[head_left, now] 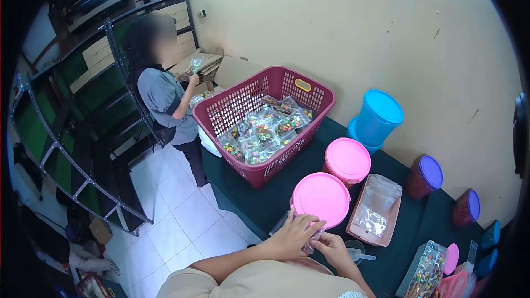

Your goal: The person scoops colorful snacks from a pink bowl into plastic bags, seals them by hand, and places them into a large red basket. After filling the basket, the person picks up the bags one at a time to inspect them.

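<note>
Maroon basket (295,157) of colourful packets (266,129), clear bag (316,235) between fingers (304,222)

- No lettering, number, brand or sign is showing legibly.
- Any print on the small, held, clear plastic bag (316,237) is blurring beyond reading.

Surface (418,218): dark green, along wall. Left end: maroon basket (295,149). Right of it, two pink-lidded tubs (320,198), the larger-looking one by the near edge. Wall edge, left to right: blue tubs (382,111), apparently stacked; two purple-lidded tubs (430,172). Mid-surface: shallow tray (395,212). Near edge: clear bowl (353,246). Toward right end: open box (408,271), blue-lidded tubs (491,233).
</note>
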The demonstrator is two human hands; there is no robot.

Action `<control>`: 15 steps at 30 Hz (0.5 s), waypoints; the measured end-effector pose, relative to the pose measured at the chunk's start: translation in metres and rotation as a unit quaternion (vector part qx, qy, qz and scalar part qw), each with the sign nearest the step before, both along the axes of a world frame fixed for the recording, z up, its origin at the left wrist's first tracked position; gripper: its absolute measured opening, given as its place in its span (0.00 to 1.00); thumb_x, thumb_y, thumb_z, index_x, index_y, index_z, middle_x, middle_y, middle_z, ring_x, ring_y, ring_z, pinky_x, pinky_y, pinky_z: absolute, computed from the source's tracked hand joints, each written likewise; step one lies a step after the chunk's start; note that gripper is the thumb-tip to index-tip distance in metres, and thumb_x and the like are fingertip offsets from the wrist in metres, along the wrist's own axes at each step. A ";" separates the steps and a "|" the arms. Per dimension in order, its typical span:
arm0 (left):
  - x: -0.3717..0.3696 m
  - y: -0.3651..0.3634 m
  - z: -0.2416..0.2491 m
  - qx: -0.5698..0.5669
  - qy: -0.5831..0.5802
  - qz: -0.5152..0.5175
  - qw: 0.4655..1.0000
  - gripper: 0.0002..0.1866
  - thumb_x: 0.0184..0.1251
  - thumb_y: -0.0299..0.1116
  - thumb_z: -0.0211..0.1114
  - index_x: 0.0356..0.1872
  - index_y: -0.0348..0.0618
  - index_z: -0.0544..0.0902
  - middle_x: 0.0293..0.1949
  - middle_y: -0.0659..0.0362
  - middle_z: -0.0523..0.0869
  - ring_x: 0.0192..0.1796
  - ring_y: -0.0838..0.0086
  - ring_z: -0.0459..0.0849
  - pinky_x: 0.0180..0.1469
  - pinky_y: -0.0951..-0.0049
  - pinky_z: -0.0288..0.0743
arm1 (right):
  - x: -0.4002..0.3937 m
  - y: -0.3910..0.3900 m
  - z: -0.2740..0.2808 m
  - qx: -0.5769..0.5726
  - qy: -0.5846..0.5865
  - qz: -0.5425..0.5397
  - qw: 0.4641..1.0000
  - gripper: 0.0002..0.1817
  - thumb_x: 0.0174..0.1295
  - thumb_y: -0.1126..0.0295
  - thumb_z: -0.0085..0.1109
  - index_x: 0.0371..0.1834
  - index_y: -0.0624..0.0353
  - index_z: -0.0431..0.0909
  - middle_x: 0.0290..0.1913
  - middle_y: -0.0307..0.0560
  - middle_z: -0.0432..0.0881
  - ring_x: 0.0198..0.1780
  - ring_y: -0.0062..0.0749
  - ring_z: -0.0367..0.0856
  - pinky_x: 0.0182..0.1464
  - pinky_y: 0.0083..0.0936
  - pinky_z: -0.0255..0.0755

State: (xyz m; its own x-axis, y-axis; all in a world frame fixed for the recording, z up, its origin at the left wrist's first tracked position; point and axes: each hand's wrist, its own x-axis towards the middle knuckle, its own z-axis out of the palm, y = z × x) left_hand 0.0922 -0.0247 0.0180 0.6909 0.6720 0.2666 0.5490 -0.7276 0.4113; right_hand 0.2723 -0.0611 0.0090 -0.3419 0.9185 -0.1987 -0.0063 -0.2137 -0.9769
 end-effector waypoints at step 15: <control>-0.005 0.008 0.001 -0.034 -0.172 -0.052 0.983 0.36 0.44 0.40 0.74 0.55 0.44 0.67 0.53 0.50 0.70 0.59 0.55 0.69 0.69 0.38 0.46 | 0.003 0.006 0.002 -0.027 0.129 0.014 0.991 0.10 0.62 0.69 0.60 0.41 0.64 0.79 0.39 0.38 0.81 0.44 0.20 0.77 0.51 0.24 0.69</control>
State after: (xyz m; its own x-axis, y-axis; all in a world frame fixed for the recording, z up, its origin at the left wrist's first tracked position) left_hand 0.0872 -0.0171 0.0186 0.6327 0.6273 0.4540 0.2929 -0.7366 0.6096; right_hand 0.2748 -0.0548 0.0110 -0.4132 0.8982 -0.1498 -0.2481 -0.2693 -0.9305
